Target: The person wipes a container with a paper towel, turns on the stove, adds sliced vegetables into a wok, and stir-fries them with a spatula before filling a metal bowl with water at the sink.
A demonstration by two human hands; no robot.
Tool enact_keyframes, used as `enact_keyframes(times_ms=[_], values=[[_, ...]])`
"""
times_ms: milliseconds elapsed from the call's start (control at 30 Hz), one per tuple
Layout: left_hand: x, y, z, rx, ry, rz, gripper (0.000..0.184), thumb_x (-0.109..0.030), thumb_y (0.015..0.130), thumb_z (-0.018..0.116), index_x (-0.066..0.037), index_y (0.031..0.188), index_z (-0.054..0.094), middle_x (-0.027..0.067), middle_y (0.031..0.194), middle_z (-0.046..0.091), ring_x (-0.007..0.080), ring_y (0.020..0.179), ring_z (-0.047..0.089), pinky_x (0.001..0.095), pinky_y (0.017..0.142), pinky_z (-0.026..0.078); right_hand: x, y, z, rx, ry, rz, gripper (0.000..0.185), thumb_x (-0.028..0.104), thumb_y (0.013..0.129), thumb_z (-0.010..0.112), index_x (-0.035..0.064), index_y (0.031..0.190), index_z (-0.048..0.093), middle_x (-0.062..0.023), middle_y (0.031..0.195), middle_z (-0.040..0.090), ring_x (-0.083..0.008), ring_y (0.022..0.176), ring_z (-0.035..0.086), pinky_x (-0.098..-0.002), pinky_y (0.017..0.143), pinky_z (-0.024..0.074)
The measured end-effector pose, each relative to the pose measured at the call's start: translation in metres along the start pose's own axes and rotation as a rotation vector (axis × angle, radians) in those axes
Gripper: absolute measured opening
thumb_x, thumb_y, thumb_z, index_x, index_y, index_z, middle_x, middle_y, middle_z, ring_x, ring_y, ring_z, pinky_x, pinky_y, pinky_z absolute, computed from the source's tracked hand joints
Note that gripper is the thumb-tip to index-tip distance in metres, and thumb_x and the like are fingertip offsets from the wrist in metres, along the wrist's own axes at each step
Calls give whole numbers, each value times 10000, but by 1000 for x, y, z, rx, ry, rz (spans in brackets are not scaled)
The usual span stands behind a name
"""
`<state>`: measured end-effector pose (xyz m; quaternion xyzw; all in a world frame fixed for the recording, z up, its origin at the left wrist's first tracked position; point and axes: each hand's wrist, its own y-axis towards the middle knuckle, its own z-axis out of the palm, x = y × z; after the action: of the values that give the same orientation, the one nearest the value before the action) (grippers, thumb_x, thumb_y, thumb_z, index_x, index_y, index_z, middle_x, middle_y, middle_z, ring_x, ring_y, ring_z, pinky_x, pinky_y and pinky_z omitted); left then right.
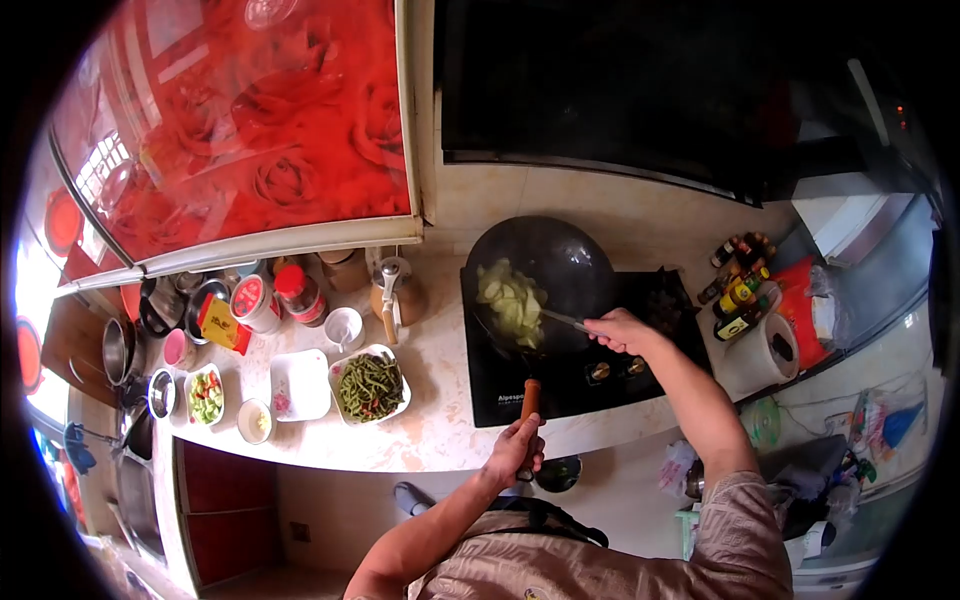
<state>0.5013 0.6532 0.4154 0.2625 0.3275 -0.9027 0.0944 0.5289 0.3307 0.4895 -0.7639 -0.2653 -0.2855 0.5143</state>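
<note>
My left hand (515,450) is wrapped round the wooden handle (531,396) of a dark wok (568,262). The wok sits tilted on the black stove (497,390), with pale green sliced vegetable pieces (510,298) gathered on its left side. In my right hand (620,332) is the handle of a metal spatula (563,319). The spatula reaches into the wok from the right, and its blade is hidden at the vegetable pieces.
Left of the stove stand a dish of cooked green beans (370,388), a white tray (310,372), a bowl of chopped vegetables (206,396), a small bowl (255,421) and jars (300,293). Sauce bottles (738,322) stand right. The range hood (620,100) hangs above.
</note>
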Motion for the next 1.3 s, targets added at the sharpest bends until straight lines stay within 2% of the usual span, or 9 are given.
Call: enact_keyframes(times_ms=[100,200,233,333,400,467,633,867,1300], values=[[-6,0,1,-10,26,-9,417,-450,954,559,-71,1124,527,35,639,497,135,455,494,267,403,428,8,-4,6,-97,33,-100,353,347,924,636,32,770,601,12,598,521,-56,418,388,-225,369,279],[-6,-2,2,-2,28,-14,442,-465,952,554,-65,1137,514,37,646,490,134,470,493,265,416,431,14,-8,-2,-348,-331,-239,335,331,912,649,13,819,602,-12,611,543,-105,495,480,-284,442,392],[-4,0,1,11,23,-10,447,-467,952,553,-62,1139,512,38,647,490,134,472,493,265,418,432,15,-12,0,-510,-575,-379,296,293,893,661,5,861,601,-94,655,611,-234,603,608,-385,563,479],[-3,1,0,22,16,1,444,-456,957,552,-50,1135,518,41,640,491,142,469,498,273,419,432,28,-48,24,-717,-829,-524,254,257,869,649,12,830,593,-226,785,656,-395,800,646,-484,681,506],[-4,1,1,-3,7,1,411,-426,965,554,-44,1116,537,39,609,488,154,453,501,290,416,426,25,-67,35,-755,-931,-589,206,220,890,623,25,878,559,-194,847,646,-417,793,626,-510,688,494],[-4,3,-1,-6,-2,-3,415,-428,961,561,-45,1119,539,41,613,492,154,448,499,287,415,427,25,-91,51,-767,-985,-562,194,209,908,597,25,883,540,-193,912,622,-423,794,621,-519,681,492],[-3,2,-1,-13,-23,-19,422,-431,956,568,-45,1124,539,48,621,508,154,441,506,276,410,429,14,-135,62,-714,-999,-547,371,214,927,552,54,1262,552,-197,953,600,-403,746,633,-501,632,506],[-5,1,-2,-2,-15,-25,425,-430,963,554,-46,1141,526,49,625,511,154,437,502,275,408,432,-4,-139,102,-591,-1014,-379,379,192,914,534,76,1274,554,-202,1021,604,-398,819,657,-511,684,523],[-10,-4,-1,22,53,-12,484,-477,968,518,-42,1180,499,44,640,502,134,452,496,244,402,404,21,-20,65,-870,-815,-385,381,234,948,522,127,1314,509,-210,1058,590,-415,893,634,-493,744,526]])
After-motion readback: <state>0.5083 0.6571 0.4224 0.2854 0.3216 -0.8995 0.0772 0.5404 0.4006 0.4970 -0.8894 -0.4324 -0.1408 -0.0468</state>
